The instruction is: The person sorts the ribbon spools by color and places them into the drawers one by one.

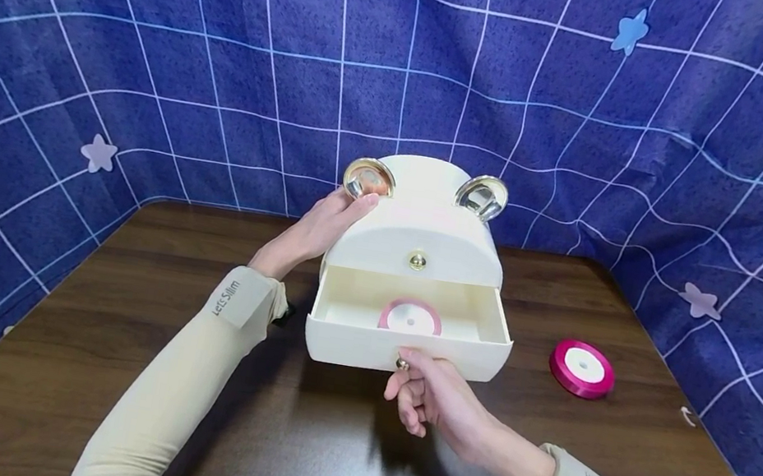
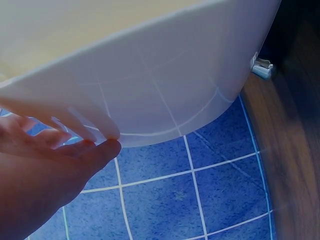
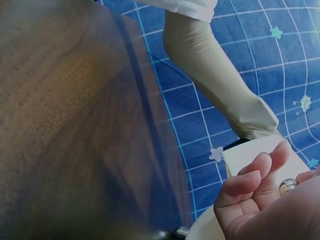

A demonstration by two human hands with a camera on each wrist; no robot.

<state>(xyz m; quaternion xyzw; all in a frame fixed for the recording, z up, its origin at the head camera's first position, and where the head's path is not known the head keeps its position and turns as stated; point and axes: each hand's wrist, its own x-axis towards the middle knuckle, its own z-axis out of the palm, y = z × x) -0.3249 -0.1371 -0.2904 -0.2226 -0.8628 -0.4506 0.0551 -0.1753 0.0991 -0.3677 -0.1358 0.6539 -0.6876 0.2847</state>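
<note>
A white storage box with two shiny round ears stands on the table, its lower drawer pulled out. Inside the drawer lies a spool of pale pink ribbon. My right hand is at the drawer front, thumb and forefinger at the small gold knob, the other fingers loosely bent. In the right wrist view the knob shows between fingers and palm. My left hand rests against the box's upper left side, just below the gold ear; its fingertips touch the smooth white surface.
A spool of magenta ribbon lies flat on the brown wooden table, right of the box. The closed upper compartment has its own gold knob. Behind the table hangs a blue gridded cloth with stars.
</note>
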